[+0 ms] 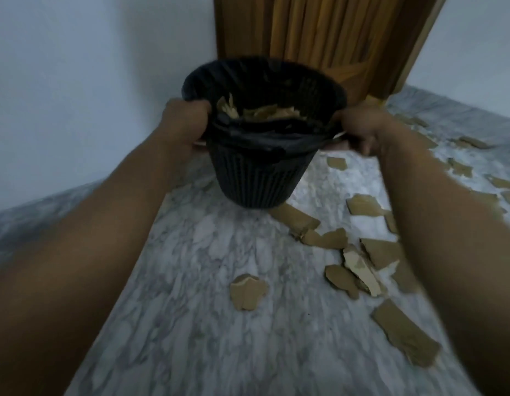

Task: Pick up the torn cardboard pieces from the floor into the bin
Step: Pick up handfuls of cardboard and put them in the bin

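Note:
A black ribbed bin (256, 181) with a black liner is held a little above the marble floor, tilted toward me. My left hand (185, 118) grips its rim on the left and my right hand (359, 127) grips the rim on the right. Brown cardboard scraps (265, 111) lie inside the bin. Several torn cardboard pieces lie on the floor to the right: one near the middle (248, 291), a cluster (359, 267) beside my right forearm, and a long piece (405, 332) at the lower right.
The grey-white marble floor (191, 281) spreads below the bin. A white wall (91, 81) stands to the left. A wooden door and frame (334, 38) rise behind the bin. More scraps (459, 167) trail off toward the far right.

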